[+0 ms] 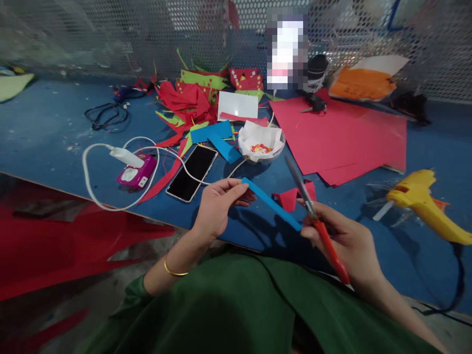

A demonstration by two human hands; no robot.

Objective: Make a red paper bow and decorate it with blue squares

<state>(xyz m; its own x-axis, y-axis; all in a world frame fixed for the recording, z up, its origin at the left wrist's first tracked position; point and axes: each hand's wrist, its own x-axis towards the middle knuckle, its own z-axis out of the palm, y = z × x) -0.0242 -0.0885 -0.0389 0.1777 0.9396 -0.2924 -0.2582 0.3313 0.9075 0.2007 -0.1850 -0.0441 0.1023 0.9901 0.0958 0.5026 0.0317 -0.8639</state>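
Note:
Between my two hands stretches a narrow blue paper strip (272, 204). Its upper left end is pinched by the thumb and fingers of my left hand (217, 204). My right hand (342, 241) is wrapped round a pair of scissors (326, 248) with red handles, blades pointing up and away. The strip's lower right end reaches the thumb of that hand; whether it is gripped there I cannot tell. Just behind the strip lies a folded red paper scrap (289, 199). Two wider blue paper pieces (224, 147) rest beyond my left hand, beside a dark-screened phone (193, 172).
A lined bowl (263, 140) holds small coloured bits. Red sheets (346, 137) with keys (315, 104) lie at the back right. A yellow glue gun (420, 194) sits to the right. On the left are a purple power adapter (138, 172) and a looping white cable (86, 172).

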